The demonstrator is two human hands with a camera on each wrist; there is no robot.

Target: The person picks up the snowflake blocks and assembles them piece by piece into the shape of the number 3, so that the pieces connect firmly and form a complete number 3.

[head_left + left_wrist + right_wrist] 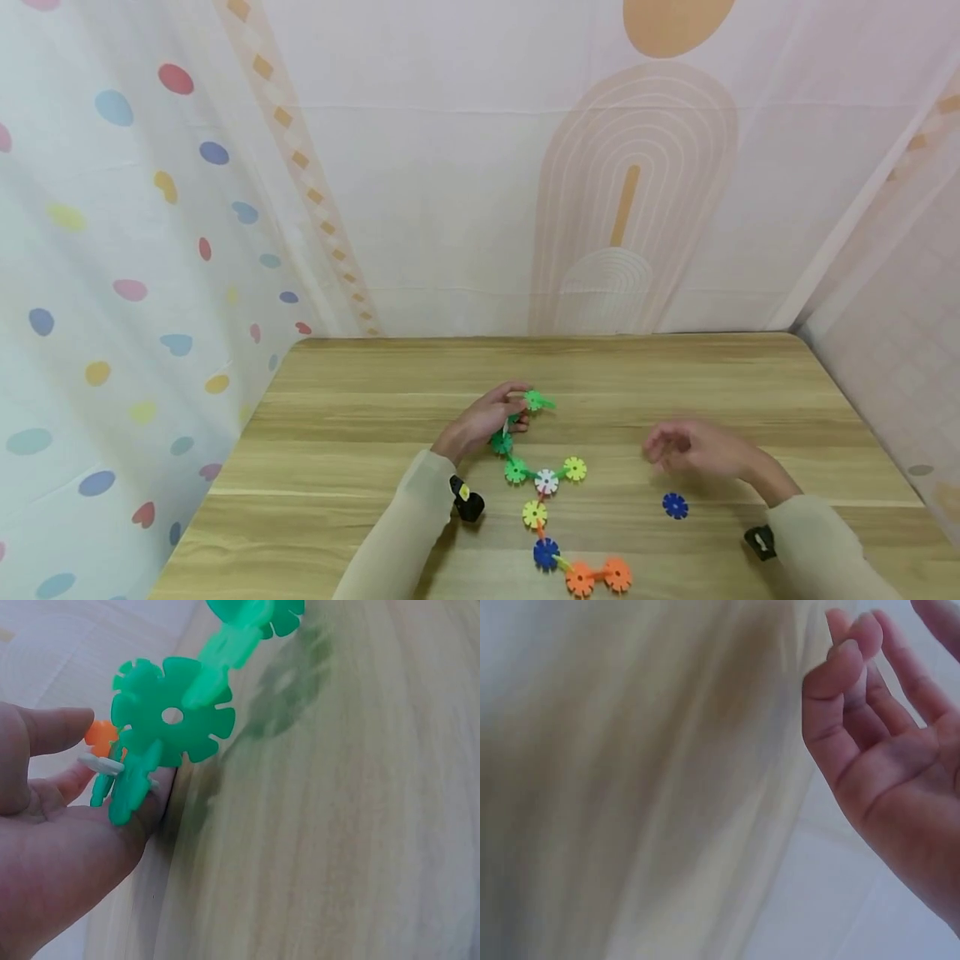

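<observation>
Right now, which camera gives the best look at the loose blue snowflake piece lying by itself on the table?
The head view: the loose blue piece lies flat, apart from the chain, near the empty right hand. The left wrist view shows only green pieces; the right wrist view only palm and blurred table.

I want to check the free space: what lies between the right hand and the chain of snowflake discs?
Only bare table, as the head view shows, between the right hand and the disc chain. The loose blue disc lies nearer the person.
</observation>
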